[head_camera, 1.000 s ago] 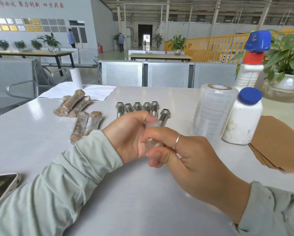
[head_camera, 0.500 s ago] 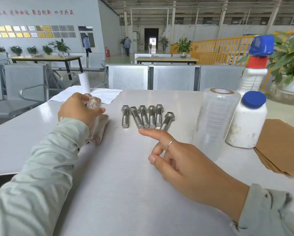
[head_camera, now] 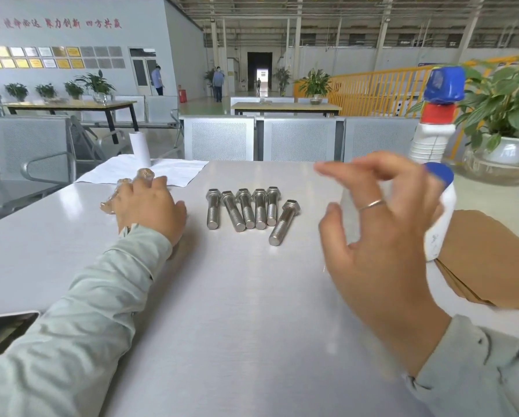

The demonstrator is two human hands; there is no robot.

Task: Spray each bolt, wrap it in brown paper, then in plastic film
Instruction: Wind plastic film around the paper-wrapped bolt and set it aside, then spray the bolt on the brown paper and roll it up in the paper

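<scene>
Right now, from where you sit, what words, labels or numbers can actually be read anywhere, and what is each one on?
"使命必达 聚力创新 四方共赢": red wall lettering, top left; a further group at the picture's left edge is cut off and unreadable.
Framed plaques below it: too small to read.
Spray bottle and white blue-capped bottle: no readable label.
Green sign far down the hall: too small to read.

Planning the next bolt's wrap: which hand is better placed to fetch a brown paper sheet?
Right. The right hand hovers open beside the brown paper; the left hand rests on the wrapped bolts.
</scene>
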